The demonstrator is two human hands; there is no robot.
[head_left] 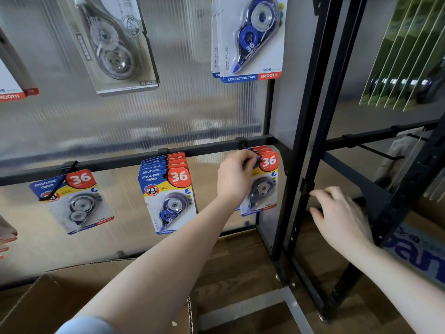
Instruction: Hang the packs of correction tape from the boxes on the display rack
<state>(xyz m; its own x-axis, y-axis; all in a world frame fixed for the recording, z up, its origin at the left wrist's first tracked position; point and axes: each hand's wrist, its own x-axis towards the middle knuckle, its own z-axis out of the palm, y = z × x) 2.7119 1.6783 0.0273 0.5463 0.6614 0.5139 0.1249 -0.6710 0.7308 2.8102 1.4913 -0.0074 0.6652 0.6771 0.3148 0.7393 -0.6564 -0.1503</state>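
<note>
My left hand (234, 174) pinches the top of a correction tape pack (262, 186) at the right-hand hook (242, 144) of the black rail (125, 162). Other packs hang behind it on that hook. A stack of several packs (168, 196) hangs on the middle hook. One pack (72, 201) hangs tilted on the left hook. My right hand (342, 218) hovers with loosely spread fingers beside the black rack post (305, 165) and holds nothing.
Higher up hang a blue pack (252, 39) and a clear grey pack (115, 44). An open cardboard box (72, 285) stands below on the wooden floor. A second black rack (385, 189) with green packs (409, 56) stands to the right.
</note>
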